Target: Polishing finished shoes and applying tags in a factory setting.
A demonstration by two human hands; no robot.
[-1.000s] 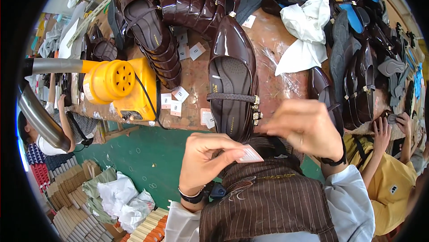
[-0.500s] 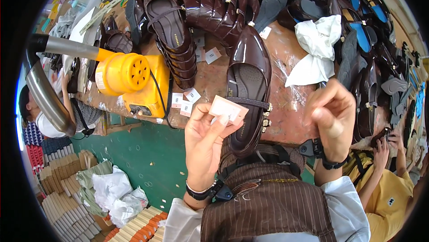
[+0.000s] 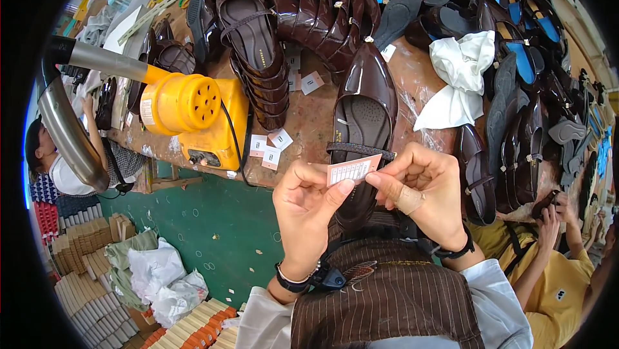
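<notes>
A small pink-and-white card tag (image 3: 353, 170) is held up in front of my apron between both hands. My left hand (image 3: 302, 210) pinches its left end between thumb and fingers. At the tag's right end, my right hand (image 3: 424, 184) grips the edge, with a plaster-like strip on its thumb. Just beyond them a glossy dark brown strapped shoe (image 3: 366, 88) lies toe away from me at the table's near edge. The tag and my fingers cover part of its strap and heel.
Left of the shoe, a stack of matching shoes (image 3: 255, 59) stands beside loose tags (image 3: 271, 158). A yellow blower (image 3: 193, 105) with a metal pipe sits farther left. Right are a white cloth (image 3: 459, 65) and more shoes (image 3: 476, 178). A person in yellow (image 3: 561, 271) works at right.
My right hand has come in leftward from the right and taken hold of the tag's right end. The tag has turned, showing a printed face. My left hand has shifted slightly right.
</notes>
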